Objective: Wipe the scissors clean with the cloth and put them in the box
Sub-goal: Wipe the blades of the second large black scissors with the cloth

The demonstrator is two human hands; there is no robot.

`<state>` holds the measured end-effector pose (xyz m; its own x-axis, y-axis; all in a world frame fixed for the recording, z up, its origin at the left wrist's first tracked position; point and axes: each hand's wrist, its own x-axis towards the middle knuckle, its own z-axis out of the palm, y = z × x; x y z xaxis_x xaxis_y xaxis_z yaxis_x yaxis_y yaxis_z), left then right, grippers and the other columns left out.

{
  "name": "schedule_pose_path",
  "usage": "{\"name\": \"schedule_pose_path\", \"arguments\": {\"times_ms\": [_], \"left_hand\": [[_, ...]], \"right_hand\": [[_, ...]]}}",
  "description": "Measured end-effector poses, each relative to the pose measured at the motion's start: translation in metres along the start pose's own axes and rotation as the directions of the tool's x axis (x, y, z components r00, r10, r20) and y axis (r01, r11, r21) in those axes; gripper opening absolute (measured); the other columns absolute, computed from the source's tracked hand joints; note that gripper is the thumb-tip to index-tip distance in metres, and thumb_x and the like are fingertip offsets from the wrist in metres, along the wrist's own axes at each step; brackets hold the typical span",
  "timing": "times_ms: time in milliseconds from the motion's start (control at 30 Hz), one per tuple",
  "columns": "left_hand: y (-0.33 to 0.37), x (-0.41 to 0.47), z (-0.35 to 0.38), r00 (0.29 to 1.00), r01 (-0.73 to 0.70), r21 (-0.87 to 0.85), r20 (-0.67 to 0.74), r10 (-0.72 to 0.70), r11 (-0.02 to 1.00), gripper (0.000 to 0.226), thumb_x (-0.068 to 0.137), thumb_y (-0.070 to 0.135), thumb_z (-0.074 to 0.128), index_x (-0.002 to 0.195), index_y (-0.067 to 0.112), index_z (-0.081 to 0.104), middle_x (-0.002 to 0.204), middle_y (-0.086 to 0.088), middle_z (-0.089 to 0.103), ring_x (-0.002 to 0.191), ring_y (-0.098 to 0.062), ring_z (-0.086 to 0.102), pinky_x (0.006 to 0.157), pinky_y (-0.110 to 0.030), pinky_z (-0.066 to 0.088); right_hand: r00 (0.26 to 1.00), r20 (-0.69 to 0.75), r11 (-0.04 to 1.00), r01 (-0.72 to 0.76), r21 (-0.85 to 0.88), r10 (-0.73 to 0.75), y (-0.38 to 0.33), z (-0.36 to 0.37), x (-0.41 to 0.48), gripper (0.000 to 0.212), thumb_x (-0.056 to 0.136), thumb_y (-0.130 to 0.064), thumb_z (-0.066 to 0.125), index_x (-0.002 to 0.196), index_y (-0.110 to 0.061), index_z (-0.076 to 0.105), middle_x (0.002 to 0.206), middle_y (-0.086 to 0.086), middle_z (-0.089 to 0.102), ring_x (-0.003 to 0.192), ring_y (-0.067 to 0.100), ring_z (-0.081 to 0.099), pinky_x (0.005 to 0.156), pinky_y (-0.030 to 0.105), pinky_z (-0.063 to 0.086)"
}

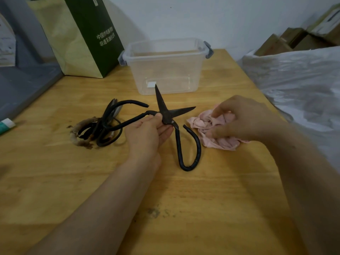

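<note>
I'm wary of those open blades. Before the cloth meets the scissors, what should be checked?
1. Scissors held securely: ok, the left hand grips the scissors at the pivot, above the table.
2. Cloth in hand: ok, the right hand grips the cloth, which lies on the table.
3. Blades spread for wiping: ok.
4. Blade tips clear of the right hand: not ok, one tip points toward it.
5. Box ready: ok, no lid on.
</note>
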<state>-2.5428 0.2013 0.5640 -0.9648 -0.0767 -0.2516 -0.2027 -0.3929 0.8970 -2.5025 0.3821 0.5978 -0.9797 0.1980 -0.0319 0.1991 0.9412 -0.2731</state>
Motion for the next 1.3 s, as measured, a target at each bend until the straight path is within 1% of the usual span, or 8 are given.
{"name": "schedule_pose_path", "arguments": {"times_ms": [67,133,267,367,500,767,1100,1300], "left_hand": [[0.0,0.0,0.0,1.0,-0.007,0.003,0.006,0.007,1.0,0.003,0.09,0.003,0.061,0.089,0.006,0.061,0.074,-0.01,0.074,0.071,-0.019,0.073,0.06,-0.027,0.06],[0.0,0.0,0.001,1.0,-0.01,0.0,0.008,0.01,1.0,0.002,0.09,0.004,0.06,0.092,0.005,0.061,0.075,-0.01,0.074,0.071,-0.019,0.073,0.061,-0.028,0.06],[0.001,-0.003,0.001,0.999,-0.022,-0.005,0.026,0.022,1.0,0.004,0.09,0.003,0.06,0.088,0.005,0.062,0.076,-0.011,0.074,0.067,-0.018,0.073,0.058,-0.025,0.059],[0.001,-0.006,0.001,0.996,-0.058,0.013,0.073,0.057,0.998,0.019,0.091,0.002,0.058,0.074,0.007,0.065,0.067,-0.006,0.073,0.058,-0.014,0.07,0.053,-0.023,0.056],[0.0,-0.009,0.001,0.992,-0.072,0.04,0.103,0.068,0.997,0.019,0.092,0.004,0.057,0.076,0.006,0.068,0.075,-0.009,0.074,0.063,-0.016,0.071,0.055,-0.025,0.058],[0.001,-0.013,0.003,0.994,-0.07,0.051,0.088,0.065,0.996,0.023,0.091,0.003,0.059,0.07,0.008,0.066,0.061,-0.005,0.071,0.053,-0.013,0.068,0.047,-0.02,0.053],[0.002,-0.014,0.003,0.99,-0.078,0.068,0.124,0.069,0.995,0.018,0.092,0.003,0.057,0.08,0.002,0.069,0.073,-0.011,0.074,0.062,-0.017,0.071,0.052,-0.023,0.056],[0.003,-0.017,0.004,0.988,-0.072,0.048,0.137,0.065,0.996,0.024,0.092,0.003,0.057,0.072,0.009,0.067,0.067,-0.004,0.073,0.062,-0.013,0.071,0.05,-0.019,0.053]], "right_hand": [[0.997,0.081,1.0,0.019,0.011,-0.02,0.001,0.005,0.001,0.053,0.069,-0.045,0.076,0.118,-0.033,0.062,0.121,-0.005,0.056,0.108,0.02,0.052,0.09,0.041,0.047],[0.999,0.005,0.999,0.032,0.013,-0.032,0.002,0.01,0.004,0.031,0.079,-0.026,0.072,0.11,-0.03,0.068,0.104,-0.005,0.064,0.091,0.018,0.059,0.075,0.035,0.051],[0.951,-0.303,0.925,0.172,0.34,-0.065,-0.009,0.002,-0.004,0.01,0.071,-0.036,0.066,0.078,-0.031,0.072,0.07,-0.012,0.065,0.069,0.007,0.059,0.057,0.026,0.049],[0.88,-0.408,0.887,0.371,0.274,-0.242,-0.032,0.014,-0.009,0.013,0.073,-0.03,0.066,0.083,-0.025,0.073,0.081,-0.009,0.065,0.084,0.014,0.056,0.066,0.03,0.045],[0.881,-0.391,0.88,0.388,0.275,-0.267,-0.044,0.038,-0.003,0.018,0.082,-0.019,0.067,0.098,-0.019,0.073,0.105,-0.002,0.062,0.095,0.016,0.058,0.081,0.039,0.048],[0.933,-0.333,0.706,0.328,0.628,-0.137,-0.041,0.047,0.007,0.009,0.075,-0.021,0.078,0.08,-0.024,0.072,0.083,-0.009,0.069,0.079,0.004,0.064,0.074,0.027,0.053],[0.903,-0.404,0.755,0.367,0.543,-0.148,-0.041,0.055,0.011,0.008,0.087,-0.021,0.065,0.081,-0.025,0.061,0.073,-0.02,0.056,0.074,-0.001,0.056,0.063,0.009,0.041],[0.895,-0.416,0.877,0.324,0.356,-0.162,-0.044,0.052,0.01,0.011,0.087,-0.02,0.062,0.082,-0.026,0.054,0.078,-0.014,0.055,0.077,0.009,0.056,0.063,0.024,0.046]]}}
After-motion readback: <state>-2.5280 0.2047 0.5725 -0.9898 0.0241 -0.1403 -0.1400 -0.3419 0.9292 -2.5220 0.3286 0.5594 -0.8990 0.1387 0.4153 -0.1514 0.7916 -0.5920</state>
